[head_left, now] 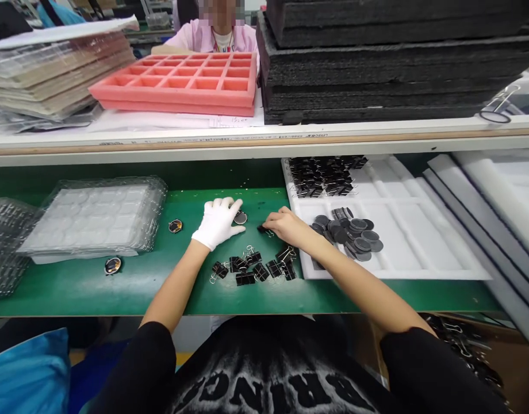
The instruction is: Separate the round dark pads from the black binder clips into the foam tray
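Observation:
My left hand (219, 223), in a white glove, has its thumb and fingers around a small round dark disc (240, 217) on the green table. To its right, my bare right hand (286, 226) pinches a black binder clip (264, 229). Several loose binder clips (246, 278) lie nearer the front edge. Two round pieces with a picture face lie left of my hands, one (175, 225) close to the glove and one (112, 265) farther off. At the right, a white tray (394, 213) bears a heap of dark discs (361, 241) and rows of black clips (320, 175).
Clear plastic trays (96, 215) are stacked at the left. Grey-white foam sheets (484, 213) lean at the right. A shelf (182, 146) crosses behind, with a pink foam tray (178, 100) and black foam stacks (376, 75). A person in pink (191, 37) sits beyond.

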The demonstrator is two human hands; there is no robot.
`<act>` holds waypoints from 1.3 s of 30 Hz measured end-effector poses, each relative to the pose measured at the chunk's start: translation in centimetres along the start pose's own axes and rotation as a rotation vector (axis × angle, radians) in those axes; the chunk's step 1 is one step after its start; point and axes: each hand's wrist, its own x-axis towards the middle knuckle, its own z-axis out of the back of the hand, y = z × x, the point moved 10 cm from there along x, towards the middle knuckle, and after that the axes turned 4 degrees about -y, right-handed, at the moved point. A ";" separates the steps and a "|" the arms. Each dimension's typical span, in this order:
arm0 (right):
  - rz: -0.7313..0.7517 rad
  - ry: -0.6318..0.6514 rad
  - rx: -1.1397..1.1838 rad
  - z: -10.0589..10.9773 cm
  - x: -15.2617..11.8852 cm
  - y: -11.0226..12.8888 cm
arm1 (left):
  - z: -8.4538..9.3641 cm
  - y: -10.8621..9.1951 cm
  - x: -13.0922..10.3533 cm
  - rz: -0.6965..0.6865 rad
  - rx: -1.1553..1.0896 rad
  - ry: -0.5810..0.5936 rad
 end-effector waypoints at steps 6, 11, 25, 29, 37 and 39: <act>0.020 0.105 0.161 -0.8 1.8 -2.4 | -2.6 1.9 0.8 -0.019 -0.113 0.118; -0.349 -0.163 0.321 0.8 3.1 -5.0 | -3.4 1.7 0.6 0.050 -0.219 0.032; -0.768 -0.359 -0.023 -3.7 4.5 -7.5 | -4.6 1.6 1.5 0.018 -0.343 0.075; -0.751 -0.352 -0.026 -3.9 4.1 -7.9 | -4.8 0.9 2.3 -0.040 -0.373 0.102; -0.775 -0.409 0.032 -3.4 3.7 -7.8 | -5.1 -0.3 3.4 -0.116 -0.400 0.096; -0.786 -0.432 0.071 -3.3 3.7 -7.8 | -5.1 -0.2 3.4 -0.119 -0.403 0.099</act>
